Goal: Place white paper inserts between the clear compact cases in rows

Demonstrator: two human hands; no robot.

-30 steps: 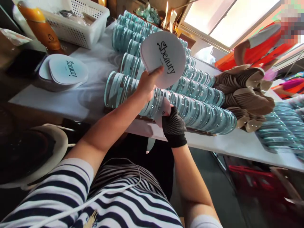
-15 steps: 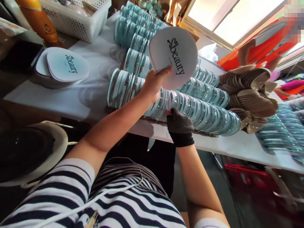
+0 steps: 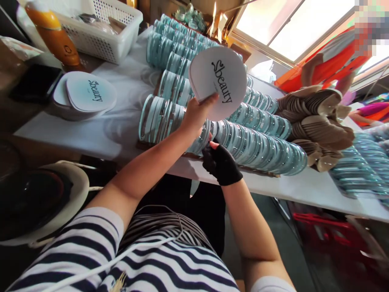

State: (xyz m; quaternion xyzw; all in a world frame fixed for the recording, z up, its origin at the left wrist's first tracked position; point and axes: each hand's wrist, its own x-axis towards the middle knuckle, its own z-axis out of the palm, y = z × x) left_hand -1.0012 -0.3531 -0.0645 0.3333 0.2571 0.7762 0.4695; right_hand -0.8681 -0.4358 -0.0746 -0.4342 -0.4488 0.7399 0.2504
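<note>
Head view looks down over a striped shirt (image 3: 158, 259) to a white worktop (image 3: 100, 134) that is full of goods. The person's left hand (image 3: 196, 115) is bare and its grip is clenched on a small stack of round white cards (image 3: 217, 79) printed with the word "beauty"; the thumb presses on the front of the lowest edge, and the stack is held up in the air, above the rows of light blue round cases (image 3: 252, 142). The right hand (image 3: 221, 162) wears a black fingerless glove and sits at the near edge of the worktop, just below the left hand, touching the front row of cases. Its fingers are curled, but I cannot tell if this grip holds something, because the hand hides it.

On the left part of the worktop lies another pile of printed cards (image 3: 86, 95), flat. Behind it stand a white basket (image 3: 103, 28) and an orange bottle (image 3: 54, 34). On the right, beside the blue cases, lies a heap of beige puffs (image 3: 316, 119). Farther right, more blue cases (image 3: 358, 170) lie in rows. A white hat with dark inside (image 3: 36, 198) rests low at the left, near the person's arm.
</note>
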